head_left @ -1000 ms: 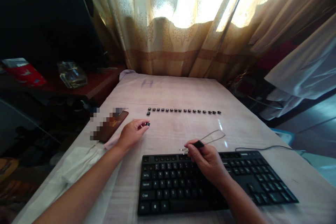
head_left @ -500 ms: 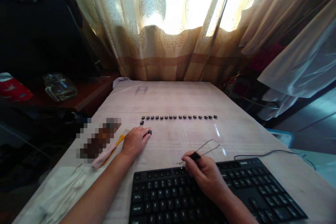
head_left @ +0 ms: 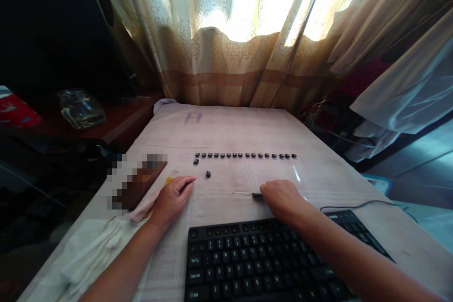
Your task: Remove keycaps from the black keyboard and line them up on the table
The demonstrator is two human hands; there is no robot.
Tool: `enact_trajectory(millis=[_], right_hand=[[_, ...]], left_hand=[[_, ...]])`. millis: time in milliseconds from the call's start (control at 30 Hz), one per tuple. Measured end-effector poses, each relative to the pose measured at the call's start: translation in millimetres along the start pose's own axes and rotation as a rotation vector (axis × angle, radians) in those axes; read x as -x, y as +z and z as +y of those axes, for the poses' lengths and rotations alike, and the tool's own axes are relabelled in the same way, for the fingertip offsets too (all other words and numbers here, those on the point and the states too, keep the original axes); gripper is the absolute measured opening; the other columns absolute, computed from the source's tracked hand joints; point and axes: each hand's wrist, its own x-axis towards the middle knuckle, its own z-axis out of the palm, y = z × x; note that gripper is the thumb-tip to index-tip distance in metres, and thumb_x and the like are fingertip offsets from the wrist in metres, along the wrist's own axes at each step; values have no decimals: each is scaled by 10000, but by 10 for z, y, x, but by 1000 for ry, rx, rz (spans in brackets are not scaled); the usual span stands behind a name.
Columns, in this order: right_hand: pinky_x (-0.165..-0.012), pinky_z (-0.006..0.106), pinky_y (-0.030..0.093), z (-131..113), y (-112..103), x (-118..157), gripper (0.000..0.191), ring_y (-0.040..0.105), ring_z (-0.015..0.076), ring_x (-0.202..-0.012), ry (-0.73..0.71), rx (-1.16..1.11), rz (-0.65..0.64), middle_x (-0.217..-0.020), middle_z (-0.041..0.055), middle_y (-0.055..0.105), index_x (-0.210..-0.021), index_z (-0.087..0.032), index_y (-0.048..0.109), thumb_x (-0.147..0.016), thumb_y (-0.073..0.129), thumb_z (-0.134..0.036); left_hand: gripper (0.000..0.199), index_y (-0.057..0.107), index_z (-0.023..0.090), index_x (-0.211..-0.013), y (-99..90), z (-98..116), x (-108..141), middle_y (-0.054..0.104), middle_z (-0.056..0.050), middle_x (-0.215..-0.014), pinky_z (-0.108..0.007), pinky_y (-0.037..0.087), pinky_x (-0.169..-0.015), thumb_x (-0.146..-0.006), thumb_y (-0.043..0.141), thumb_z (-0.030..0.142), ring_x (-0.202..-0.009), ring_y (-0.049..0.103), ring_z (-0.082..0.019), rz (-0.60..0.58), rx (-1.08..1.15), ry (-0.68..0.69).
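Note:
My left hand rests on the cloth with its fingers stretched out and nothing in them. Just beyond its fingertips lies a loose black keycap. My right hand is closed around a wire keycap puller, whose black handle and thin wire point left over the cloth. Below that hand, the black keyboard lies along the near edge, partly covered by my right forearm. Its top row has key places that look bare. Farther back, several keycaps form a straight row, with a single keycap under the row's left end.
A pale cloth covers the table. At left lie a brown blurred object, a pink-and-yellow tool and white fabric. The keyboard cable runs right. A curtain hangs behind.
My left hand has let go of the keycap and drawn back toward me. My right hand has moved up off the keyboard and turned palm down with the keycap puller.

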Motion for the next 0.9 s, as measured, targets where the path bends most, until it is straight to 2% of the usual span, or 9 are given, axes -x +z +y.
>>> enact_trajectory(millis=[100, 167, 233, 367, 467, 600, 767, 900], right_hand=[[-672, 332, 494, -72, -140, -77, 143, 702, 273, -792, -26, -10, 28, -795, 151, 736, -722, -174, 737, -740, 629, -81], [-679, 326, 480, -206, -192, -204, 183, 691, 254, -811, -89, -97, 121, -868, 131, 740, -831, -195, 743, -818, 566, -148], [-735, 315, 470, -393, -173, -394, 224, 673, 225, -865, -228, -277, 231, -982, 94, 730, -988, -211, 718, -864, 532, -210], [-763, 270, 451, -728, -3, -809, 360, 647, 163, -810, -240, -515, 233, -1015, 45, 717, -1167, -204, 635, -809, 617, -237], [-743, 265, 439, -832, 83, -979, 328, 637, 171, -822, -244, -503, 239, -983, 45, 710, -1098, -200, 663, -782, 655, -288], [-724, 265, 428, -854, 77, -1024, 184, 635, 188, -854, -259, -463, 252, -951, 53, 705, -943, -214, 714, -796, 627, -284], [-752, 264, 435, -902, 7, -1120, 221, 649, 182, -822, -234, -452, 295, -941, 53, 726, -979, -209, 721, -835, 555, -225], [-792, 265, 439, -975, -17, -1248, 259, 652, 202, -893, -229, -443, 328, -1004, 84, 716, -1015, -203, 731, -860, 526, -233]], left_hand=[[251, 723, 210, -921, 8, -34, -9, 757, -44, -909, -338, 533, -848, -818, 536, 342, -877, 692, -207, 59, 83, -92], [274, 720, 193, -936, 7, -51, -32, 756, -49, -879, -332, 539, -824, -814, 540, 359, -847, 696, -205, 67, 141, -150], [282, 720, 186, -941, 0, -65, -50, 755, -49, -853, -322, 542, -801, -810, 547, 365, -821, 700, -202, 57, 187, -175], [256, 727, 200, -921, -6, -87, -59, 754, -34, -818, -312, 544, -791, -806, 557, 353, -795, 704, -196, 48, 246, -166], [250, 729, 206, -919, 7, -98, -59, 755, -30, -821, -312, 547, -782, -805, 560, 351, -798, 708, -197, 44, 269, -172], [234, 731, 217, -902, 21, -93, -66, 753, -23, -793, -303, 551, -748, -792, 557, 328, -772, 704, -190, 46, 275, -170], [227, 731, 217, -889, 19, -75, -76, 750, -21, -787, -296, 546, -754, -794, 546, 309, -762, 698, -182, 50, 251, -153], [223, 732, 219, -888, 28, -87, -76, 749, -22, -793, -300, 544, -761, -794, 550, 307, -770, 698, -187, 48, 245, -145]])
